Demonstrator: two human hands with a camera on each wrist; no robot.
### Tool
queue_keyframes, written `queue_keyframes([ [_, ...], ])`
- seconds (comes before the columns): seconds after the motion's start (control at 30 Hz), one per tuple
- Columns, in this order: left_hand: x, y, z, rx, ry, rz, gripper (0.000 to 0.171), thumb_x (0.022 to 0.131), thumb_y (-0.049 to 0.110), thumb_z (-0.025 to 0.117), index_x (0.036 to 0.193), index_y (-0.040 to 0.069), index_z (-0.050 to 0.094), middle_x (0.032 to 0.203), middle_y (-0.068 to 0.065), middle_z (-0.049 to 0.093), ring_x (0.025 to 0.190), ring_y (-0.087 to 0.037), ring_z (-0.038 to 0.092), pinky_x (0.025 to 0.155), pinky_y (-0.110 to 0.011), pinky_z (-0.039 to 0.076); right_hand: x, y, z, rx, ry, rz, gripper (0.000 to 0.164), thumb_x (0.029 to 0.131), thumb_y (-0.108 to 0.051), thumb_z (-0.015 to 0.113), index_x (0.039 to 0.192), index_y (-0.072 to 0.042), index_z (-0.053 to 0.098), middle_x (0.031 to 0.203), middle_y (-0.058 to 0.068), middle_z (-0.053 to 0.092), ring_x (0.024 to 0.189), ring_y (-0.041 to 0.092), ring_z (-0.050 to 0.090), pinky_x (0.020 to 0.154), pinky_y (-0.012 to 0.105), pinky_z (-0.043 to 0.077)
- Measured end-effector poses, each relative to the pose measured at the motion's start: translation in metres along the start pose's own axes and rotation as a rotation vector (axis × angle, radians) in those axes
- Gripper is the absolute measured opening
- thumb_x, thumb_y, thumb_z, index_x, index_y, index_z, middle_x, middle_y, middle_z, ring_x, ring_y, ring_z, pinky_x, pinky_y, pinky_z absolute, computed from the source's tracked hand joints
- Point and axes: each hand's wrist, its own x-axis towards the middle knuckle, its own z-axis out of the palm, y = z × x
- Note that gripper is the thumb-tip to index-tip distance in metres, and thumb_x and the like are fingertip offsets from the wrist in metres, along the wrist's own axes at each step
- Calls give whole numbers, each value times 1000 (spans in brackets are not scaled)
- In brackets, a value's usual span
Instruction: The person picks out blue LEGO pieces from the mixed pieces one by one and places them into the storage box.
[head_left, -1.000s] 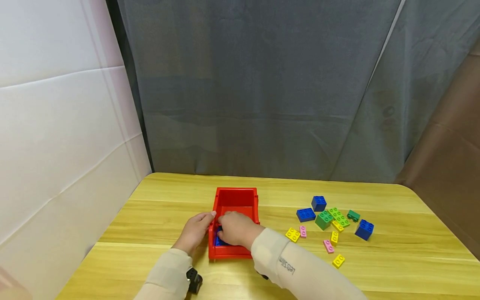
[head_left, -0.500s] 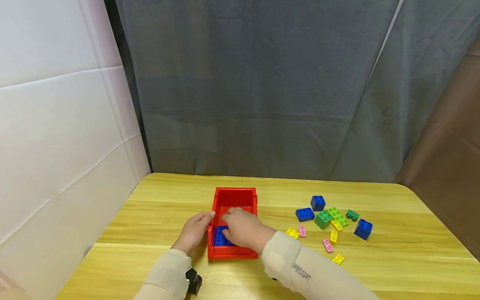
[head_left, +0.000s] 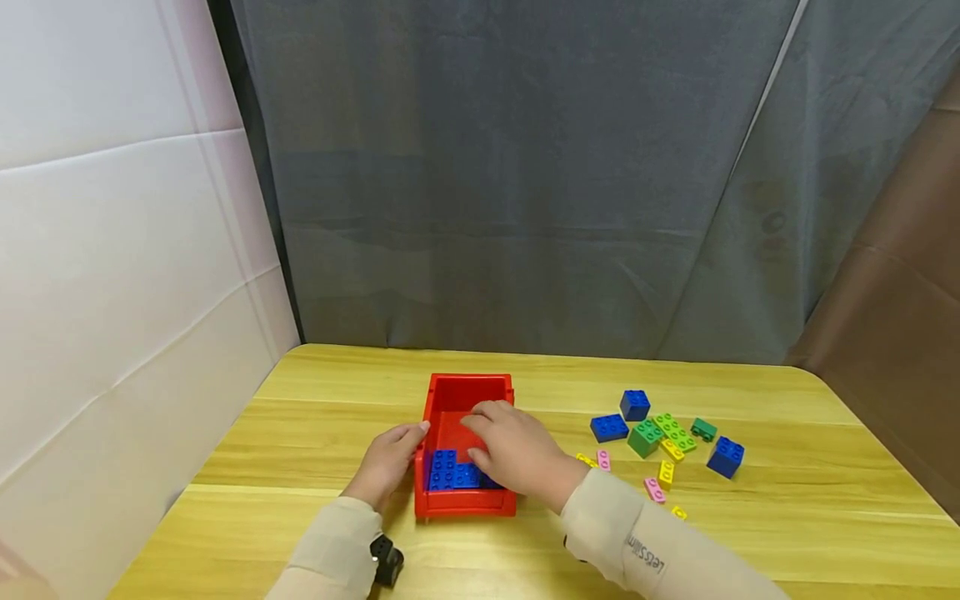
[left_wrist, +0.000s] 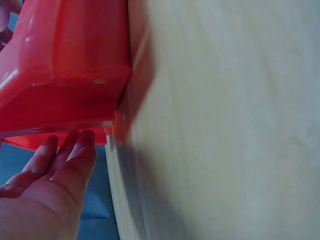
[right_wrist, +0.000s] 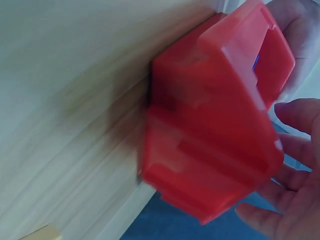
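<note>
A red plastic bin (head_left: 467, 503) stands on the table with several blue bricks (head_left: 443, 471) lying side by side against its near end. At its left side my left hand (head_left: 385, 463) holds the wall, thumb at the rim and fingers outside; in the left wrist view those fingertips meet the red wall. My right hand (head_left: 522, 454) hovers over the bin's right rim, fingers spread and loosely bent, with nothing between them. It covers part of the bin's right side and some of the blue bricks. In the right wrist view its fingers (right_wrist: 295, 117) appear beside the bin wall.
Right of the bin lie loose bricks: blue (head_left: 726, 457), dark green (head_left: 645, 438), light green (head_left: 675, 432), pink (head_left: 655, 490) and yellow (head_left: 666, 474). A small green wheeled piece (head_left: 703, 429) is among them. My right sleeve (head_left: 637, 533) partly hides nearby yellow bricks. A grey curtain (head_left: 480, 183) hangs behind the table.
My right hand has risen and moved right from the bricks at the bin's near end, uncovering more blue bricks. My left hand stays at the bin's left wall.
</note>
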Motion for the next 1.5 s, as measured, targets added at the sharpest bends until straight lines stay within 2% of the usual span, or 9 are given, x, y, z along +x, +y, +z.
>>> queue_keyframes([
  [0.27,0,1,0,1,-1,-9,54,100,37,48,132,-5,53,125,-22,58,112,-35,54,101,-51,43,-13,17,-5,50,42,42,54,90,-32,67,140,-18,51,143,6,46,131,25,43,103,43,44],
  [0.73,0,0,-1,2,-10,-25,58,100,40,46,135,-6,50,133,-24,53,121,-39,49,105,-55,38,-32,56,-7,104,175,163,53,89,-28,69,139,-17,52,142,7,48,131,27,45,103,47,43],
  [1.03,0,0,0,-7,-6,-25,58,100,40,47,135,-5,50,133,-24,53,121,-40,48,105,-55,38,-45,82,-3,114,197,169,53,89,-24,69,139,-13,52,140,10,49,128,30,48,101,49,44],
  [1.27,0,0,0,-6,-7,-27,58,100,40,47,135,-5,49,134,-24,52,122,-40,47,106,-56,37,-50,105,2,130,171,202,53,90,-20,68,139,-9,50,139,13,49,127,33,47,101,50,44],
  [1.5,0,1,0,-6,-8,-36,58,100,41,46,136,-5,49,134,-24,52,122,-40,47,105,-56,37,-53,119,7,135,162,227,50,89,-17,68,136,-6,53,137,16,51,127,36,47,102,53,41],
])
